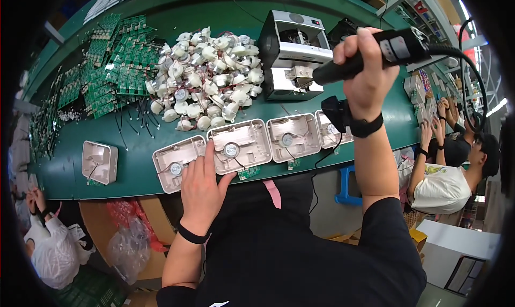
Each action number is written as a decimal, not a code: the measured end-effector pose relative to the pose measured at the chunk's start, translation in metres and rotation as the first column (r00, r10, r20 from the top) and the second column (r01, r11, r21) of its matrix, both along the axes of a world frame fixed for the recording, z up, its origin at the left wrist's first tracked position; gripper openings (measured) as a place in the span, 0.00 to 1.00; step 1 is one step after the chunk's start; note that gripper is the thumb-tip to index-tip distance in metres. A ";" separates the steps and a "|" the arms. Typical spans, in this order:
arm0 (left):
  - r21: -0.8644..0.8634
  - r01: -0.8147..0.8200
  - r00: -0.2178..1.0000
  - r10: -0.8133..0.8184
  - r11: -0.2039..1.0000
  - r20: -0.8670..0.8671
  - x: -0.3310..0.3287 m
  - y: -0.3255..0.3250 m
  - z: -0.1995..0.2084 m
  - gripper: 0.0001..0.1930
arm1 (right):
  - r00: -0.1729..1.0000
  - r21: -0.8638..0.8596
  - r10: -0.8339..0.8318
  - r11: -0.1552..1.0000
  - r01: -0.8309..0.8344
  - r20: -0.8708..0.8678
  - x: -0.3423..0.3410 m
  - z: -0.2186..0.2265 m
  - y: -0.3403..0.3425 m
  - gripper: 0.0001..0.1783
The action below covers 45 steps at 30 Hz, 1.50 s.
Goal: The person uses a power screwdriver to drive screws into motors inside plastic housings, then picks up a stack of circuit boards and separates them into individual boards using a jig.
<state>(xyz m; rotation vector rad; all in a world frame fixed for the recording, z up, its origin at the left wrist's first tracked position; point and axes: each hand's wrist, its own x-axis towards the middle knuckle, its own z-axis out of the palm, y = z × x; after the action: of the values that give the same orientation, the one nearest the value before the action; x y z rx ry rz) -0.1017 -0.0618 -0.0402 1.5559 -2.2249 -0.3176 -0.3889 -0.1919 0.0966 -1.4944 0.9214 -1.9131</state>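
My right hand (371,82) is wrapped round a black electric screwdriver (399,47), raised over the bench. The screwdriver's tip end reaches to the front of a silver and black screw feeder (298,52). My left hand (201,194) lies with stretched fingers across the neighbouring edges of two white plastic housings, the left one (166,156) and the one right of it (252,135). Each housing holds a round metal-faced motor or speaker part (231,150) with thin wires. A small green circuit board (249,173) hangs at the near edge of the second housing.
Two more housings (294,138) continue the row rightward, and another (100,162) stands alone at left. A heap of white wired round parts (206,76) and stacked green circuit boards (115,65) lie behind. The screwdriver's cable (472,65) loops at right. Co-workers (442,183) sit on both sides.
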 end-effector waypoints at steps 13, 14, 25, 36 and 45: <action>0.000 -0.007 1.000 0.007 1.000 -0.003 -0.003 0.001 -0.002 0.44 | 0.962 0.218 0.256 0.937 -0.271 0.095 0.043 -0.002 0.038 0.09; 0.011 -0.015 1.000 0.015 1.000 0.006 -0.003 0.001 0.000 0.44 | 0.928 0.226 0.355 0.901 -0.371 0.111 0.058 0.000 0.048 0.10; -0.041 -0.027 0.999 0.025 0.999 -0.045 0.001 0.002 -0.011 0.44 | 0.819 0.312 0.571 0.790 -0.528 -0.060 0.129 -0.051 0.058 0.15; -0.093 -0.028 0.996 0.019 0.995 -0.090 0.003 0.001 -0.014 0.42 | 0.785 0.349 0.564 0.812 -0.469 -0.256 0.135 -0.061 0.056 0.16; -0.088 -0.008 0.997 0.001 0.996 -0.083 0.002 -0.002 -0.017 0.41 | 0.801 0.304 0.526 0.843 -0.445 -0.287 0.135 -0.073 0.057 0.17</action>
<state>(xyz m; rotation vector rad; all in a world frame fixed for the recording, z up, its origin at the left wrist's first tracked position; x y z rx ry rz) -0.0999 -0.0637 -0.0575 1.4748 -2.1425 -0.2738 -0.2543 -0.1346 0.0238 -1.7672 0.7653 -1.1448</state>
